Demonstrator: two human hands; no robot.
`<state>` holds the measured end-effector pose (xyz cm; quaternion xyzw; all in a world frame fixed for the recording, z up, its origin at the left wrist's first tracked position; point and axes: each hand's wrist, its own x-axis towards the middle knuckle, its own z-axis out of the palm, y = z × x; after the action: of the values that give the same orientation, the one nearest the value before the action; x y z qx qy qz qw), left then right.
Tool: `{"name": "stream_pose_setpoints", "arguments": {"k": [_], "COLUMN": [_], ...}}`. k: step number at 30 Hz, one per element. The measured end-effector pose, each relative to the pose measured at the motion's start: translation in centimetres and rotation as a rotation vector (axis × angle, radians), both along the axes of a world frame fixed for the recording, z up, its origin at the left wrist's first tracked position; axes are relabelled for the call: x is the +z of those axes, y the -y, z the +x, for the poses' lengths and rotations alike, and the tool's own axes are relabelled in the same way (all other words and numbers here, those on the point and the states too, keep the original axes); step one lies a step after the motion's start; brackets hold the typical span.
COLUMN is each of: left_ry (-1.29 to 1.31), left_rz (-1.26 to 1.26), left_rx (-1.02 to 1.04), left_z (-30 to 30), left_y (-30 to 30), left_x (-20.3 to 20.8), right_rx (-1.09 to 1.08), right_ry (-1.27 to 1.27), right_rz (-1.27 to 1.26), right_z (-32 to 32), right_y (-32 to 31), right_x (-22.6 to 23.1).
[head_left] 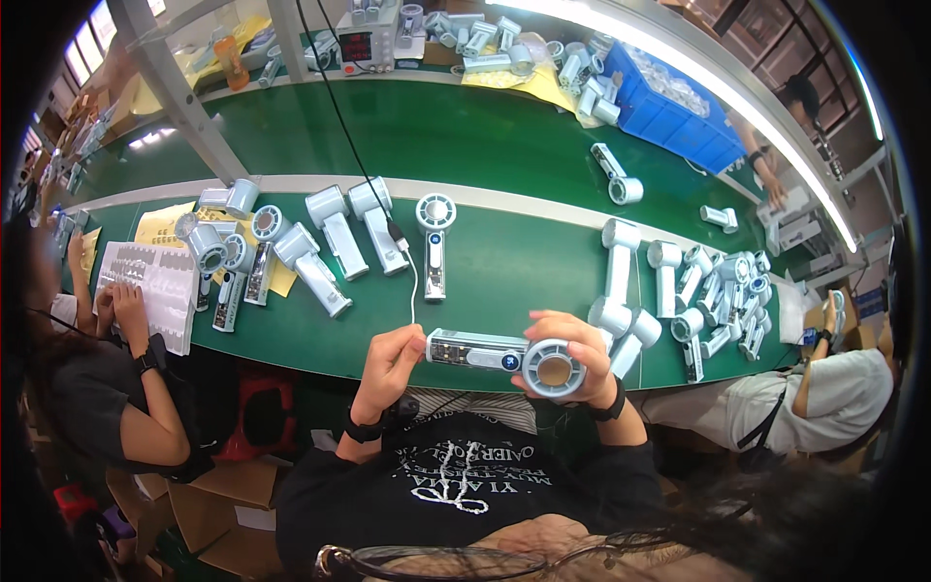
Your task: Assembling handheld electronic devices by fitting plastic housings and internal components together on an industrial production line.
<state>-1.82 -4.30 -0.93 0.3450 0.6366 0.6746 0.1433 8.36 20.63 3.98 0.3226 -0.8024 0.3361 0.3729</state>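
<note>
Over the near edge of the green bench [485, 136], a pale handheld fan [504, 356] is held crosswise in both hands.

Its long axis runs 9 to 3 o'clock, round head at 3 facing up. The right hand [572, 354] is curled shut around the head; the left hand [393, 357] pinches the handle's end, where a white cable [414, 286] leads off toward 12. Steadying the head while working the handle end should keep it level. More fans [320, 247] lie at 11, a heap of fans [722, 286] at 2.

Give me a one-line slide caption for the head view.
Both hands hold a pale handheld fan over a green bench: left hand at its handle end, right hand around its round head.
</note>
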Motion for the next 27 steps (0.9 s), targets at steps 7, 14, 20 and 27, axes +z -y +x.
{"name": "stream_pose_setpoints", "arguments": {"k": [7, 14, 20, 27], "left_ry": [0.019, -0.100, -0.098, 0.010], "left_rz": [0.010, -0.144, -0.154, -0.090], "left_rx": [0.316, 0.289, 0.253, 0.124], "left_z": [-1.5, -0.5, -0.3, -0.2], "left_y": [2.1, 0.5, -0.7, -0.2], "left_x": [-1.0, -0.2, -0.1, 0.6], "right_rx": [0.229, 0.530, 0.187, -0.108], "right_ry": [-0.172, -0.164, -0.384, 0.226], "right_rz": [-1.413, -1.112, -0.885, -0.999], "right_z": [7.0, 10.1, 11.7, 1.9], "right_y": [-1.7, -5.0, -7.7, -11.2], "right_x": [4.6, 9.9, 10.3, 7.2]}}
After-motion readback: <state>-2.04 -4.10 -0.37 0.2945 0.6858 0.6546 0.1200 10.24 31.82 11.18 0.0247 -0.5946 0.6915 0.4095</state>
